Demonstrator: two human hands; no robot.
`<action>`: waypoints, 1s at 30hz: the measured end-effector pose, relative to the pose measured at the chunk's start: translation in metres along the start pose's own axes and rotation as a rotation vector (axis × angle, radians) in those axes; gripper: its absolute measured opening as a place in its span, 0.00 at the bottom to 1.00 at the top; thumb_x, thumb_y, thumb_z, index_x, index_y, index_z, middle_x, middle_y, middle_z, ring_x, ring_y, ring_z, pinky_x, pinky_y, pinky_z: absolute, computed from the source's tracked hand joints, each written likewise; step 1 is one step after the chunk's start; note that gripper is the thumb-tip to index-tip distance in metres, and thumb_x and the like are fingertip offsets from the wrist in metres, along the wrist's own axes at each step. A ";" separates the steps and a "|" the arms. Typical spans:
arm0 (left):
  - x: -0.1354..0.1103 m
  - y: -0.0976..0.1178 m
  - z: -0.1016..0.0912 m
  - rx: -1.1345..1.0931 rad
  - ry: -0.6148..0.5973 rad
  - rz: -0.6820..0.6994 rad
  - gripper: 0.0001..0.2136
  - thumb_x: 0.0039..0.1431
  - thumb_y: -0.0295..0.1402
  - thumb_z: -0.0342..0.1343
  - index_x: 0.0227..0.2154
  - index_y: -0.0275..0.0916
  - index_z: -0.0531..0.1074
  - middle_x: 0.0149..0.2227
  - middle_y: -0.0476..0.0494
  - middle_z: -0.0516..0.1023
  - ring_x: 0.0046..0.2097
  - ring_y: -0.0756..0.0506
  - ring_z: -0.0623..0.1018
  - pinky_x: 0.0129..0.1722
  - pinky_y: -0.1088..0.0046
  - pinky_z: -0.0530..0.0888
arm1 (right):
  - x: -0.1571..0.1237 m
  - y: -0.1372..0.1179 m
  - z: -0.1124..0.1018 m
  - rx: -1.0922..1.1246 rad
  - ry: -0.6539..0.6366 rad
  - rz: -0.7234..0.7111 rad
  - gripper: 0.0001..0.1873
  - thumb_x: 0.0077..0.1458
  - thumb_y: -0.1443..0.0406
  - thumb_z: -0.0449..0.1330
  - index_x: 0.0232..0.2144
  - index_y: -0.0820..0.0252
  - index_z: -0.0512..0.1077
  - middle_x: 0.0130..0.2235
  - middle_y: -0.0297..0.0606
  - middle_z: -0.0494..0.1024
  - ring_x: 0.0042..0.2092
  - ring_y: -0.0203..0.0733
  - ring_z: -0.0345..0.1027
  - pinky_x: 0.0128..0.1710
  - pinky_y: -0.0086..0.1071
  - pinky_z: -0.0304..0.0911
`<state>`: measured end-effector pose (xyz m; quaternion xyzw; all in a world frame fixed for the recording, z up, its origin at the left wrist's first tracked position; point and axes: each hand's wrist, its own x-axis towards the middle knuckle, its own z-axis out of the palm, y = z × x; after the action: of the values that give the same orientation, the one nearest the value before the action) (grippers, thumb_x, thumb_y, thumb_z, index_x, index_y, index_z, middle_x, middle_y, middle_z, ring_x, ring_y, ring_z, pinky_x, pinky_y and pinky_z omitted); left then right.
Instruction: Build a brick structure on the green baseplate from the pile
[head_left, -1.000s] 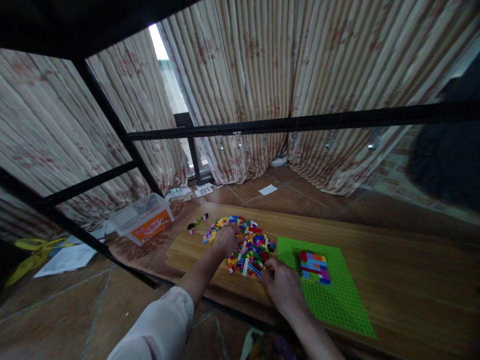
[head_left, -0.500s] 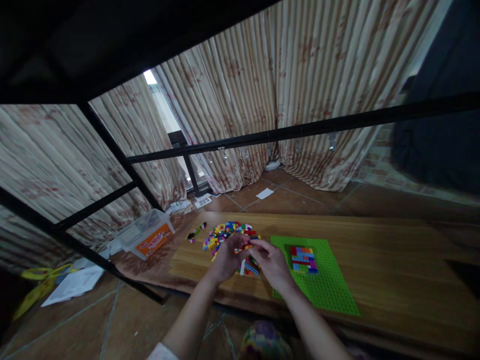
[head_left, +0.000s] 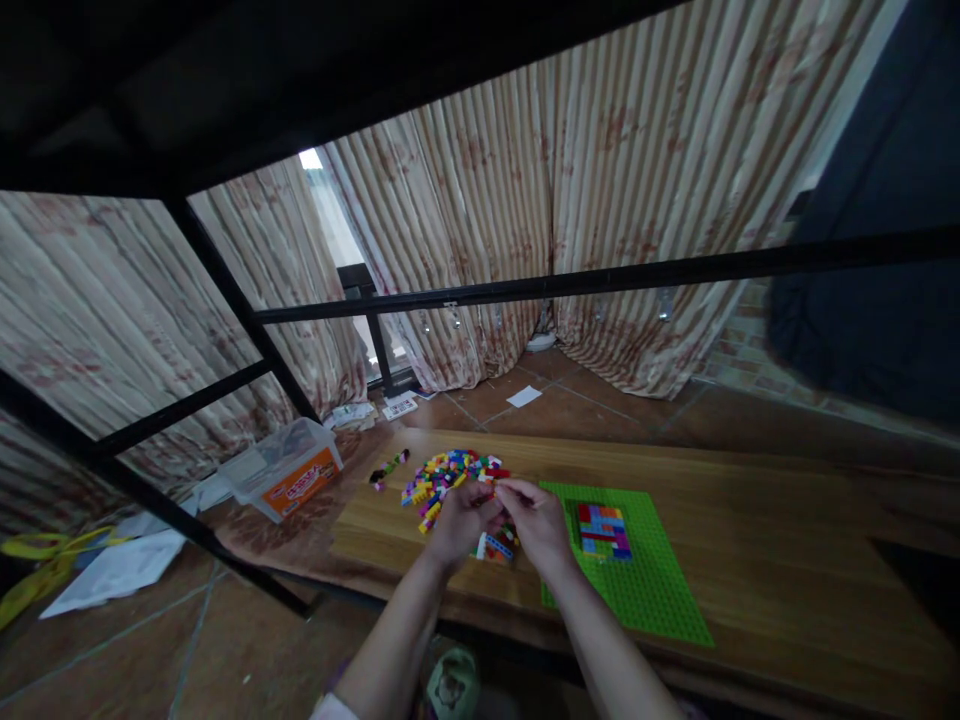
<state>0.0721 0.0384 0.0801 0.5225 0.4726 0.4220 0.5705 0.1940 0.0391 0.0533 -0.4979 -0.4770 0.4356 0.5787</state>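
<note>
Plastic bricks (head_left: 450, 472) lie beneath the left hand (head_left: 459, 525) and right hand (head_left: 541, 518), close together, either grip's closure impossible to tell.

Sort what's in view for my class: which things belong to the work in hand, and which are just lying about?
In use:
loose bricks
joined bricks
green baseplate
wooden tabletop

Lying about:
white sheet on the floor
printed card
clear box, apparently idle

Left forearm (head_left: 394, 632) angles in from 7 o'clock, aimed at 1; right forearm (head_left: 601, 632) from 5, aimed at 11. Left hand (head_left: 455, 525) and right hand (head_left: 537, 522) close together, just 6-ward of view centre. Fingers bent inward, tips adjacent. Grip: too small to tell.
</note>
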 end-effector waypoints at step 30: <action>0.035 -0.032 -0.009 -0.446 0.499 -0.091 0.03 0.43 0.24 0.61 0.19 0.34 0.73 0.17 0.53 0.71 0.19 0.54 0.67 0.20 0.80 0.63 | 0.037 0.046 0.063 -0.222 0.184 0.034 0.25 0.52 0.46 0.51 0.27 0.61 0.73 0.26 0.38 0.76 0.27 0.39 0.66 0.27 0.30 0.60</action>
<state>0.0694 0.0711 0.0444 0.2439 0.5166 0.6040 0.5558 0.1366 0.0913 0.0150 -0.6050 -0.4585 0.3424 0.5537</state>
